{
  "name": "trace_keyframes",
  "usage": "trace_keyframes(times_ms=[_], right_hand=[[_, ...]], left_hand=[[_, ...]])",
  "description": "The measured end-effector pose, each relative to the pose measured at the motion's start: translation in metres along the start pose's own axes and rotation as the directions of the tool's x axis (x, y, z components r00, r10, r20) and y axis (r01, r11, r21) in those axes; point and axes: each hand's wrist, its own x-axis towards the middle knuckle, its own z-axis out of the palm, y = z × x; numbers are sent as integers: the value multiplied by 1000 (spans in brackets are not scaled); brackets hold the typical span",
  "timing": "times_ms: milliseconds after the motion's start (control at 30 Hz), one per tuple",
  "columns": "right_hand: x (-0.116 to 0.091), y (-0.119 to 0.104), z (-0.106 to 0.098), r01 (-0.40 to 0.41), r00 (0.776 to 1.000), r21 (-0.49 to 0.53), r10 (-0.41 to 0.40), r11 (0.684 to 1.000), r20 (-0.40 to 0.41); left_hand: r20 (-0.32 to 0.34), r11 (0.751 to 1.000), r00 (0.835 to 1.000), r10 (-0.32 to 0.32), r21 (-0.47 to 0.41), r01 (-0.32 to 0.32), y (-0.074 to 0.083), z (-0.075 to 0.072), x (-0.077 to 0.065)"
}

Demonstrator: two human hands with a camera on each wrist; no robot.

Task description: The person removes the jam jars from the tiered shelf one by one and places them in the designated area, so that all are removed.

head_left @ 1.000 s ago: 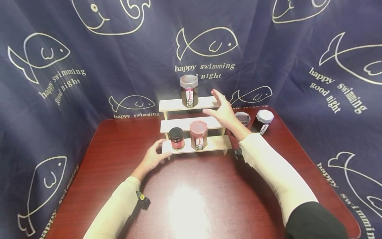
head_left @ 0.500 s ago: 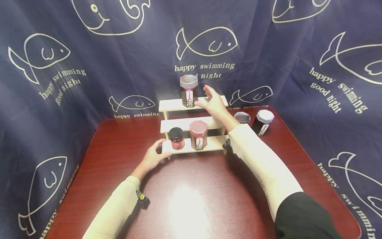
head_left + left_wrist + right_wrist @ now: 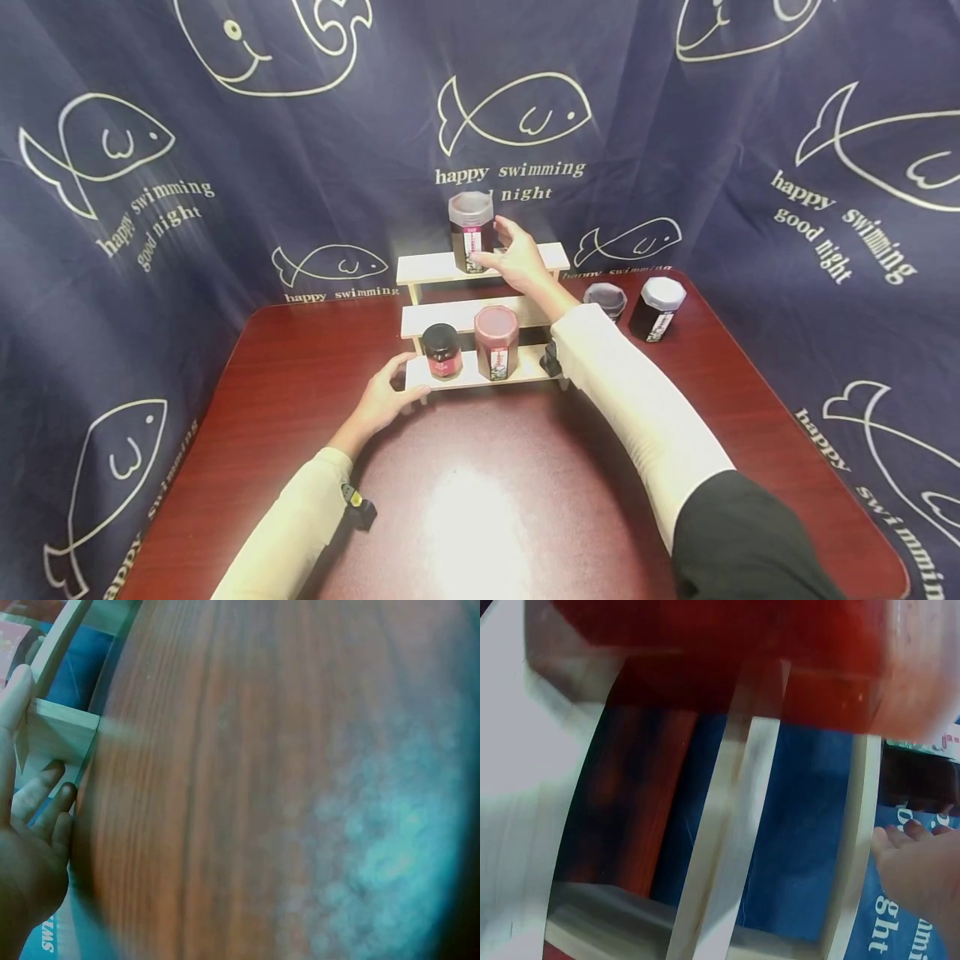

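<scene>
A pale wooden three-tier display rack stands on the table. My left hand holds the left end of its lowest tier, thumb in front and the other fingers behind; the left wrist view shows them at the board's end. On the top tier stands a dark jar with a clear lid. My right hand reaches to its right side, thumb across the front near the label. In the right wrist view a gap shows between the fingers and this jar.
On the lowest tier stand a small black-lidded jar and a reddish jar. Two more jars, one with a clear lid and one white-lidded, stand on the red-brown table at right. A blue fish-print curtain surrounds it.
My right hand has moved left along the top tier, from beside the rack's right end to the dark jar. My left hand stays at the rack's lower left end.
</scene>
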Motion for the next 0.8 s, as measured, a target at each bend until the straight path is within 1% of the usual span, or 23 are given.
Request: trace_keyframes(times_ms=[200,333,400,533,633,800], right_hand=[[5,-1,7,-18,1000,-106,17,994,-18],[6,-2,11,-27,999,-142,23,990,-31],[8,-1,14,-16,999,-148,10,989,-40],[10,1,19,-1,997,-203,-15,979,-79],[11,0,22,-16,993,-266,-15,964,-115],[12,-3,27,-49,987,-279,3,959,-163]], left_hand=[[0,1000,1000,2,-5,-2,0,-1,0],[9,1000,1000,4,-10,-4,0,0,0],[8,1000,1000,-1,-11,1,-1,0,0],[8,1000,1000,-11,-14,11,0,0,0],[10,1000,1000,-15,-13,15,0,0,0],[4,1000,1000,-20,-11,20,-1,0,1]])
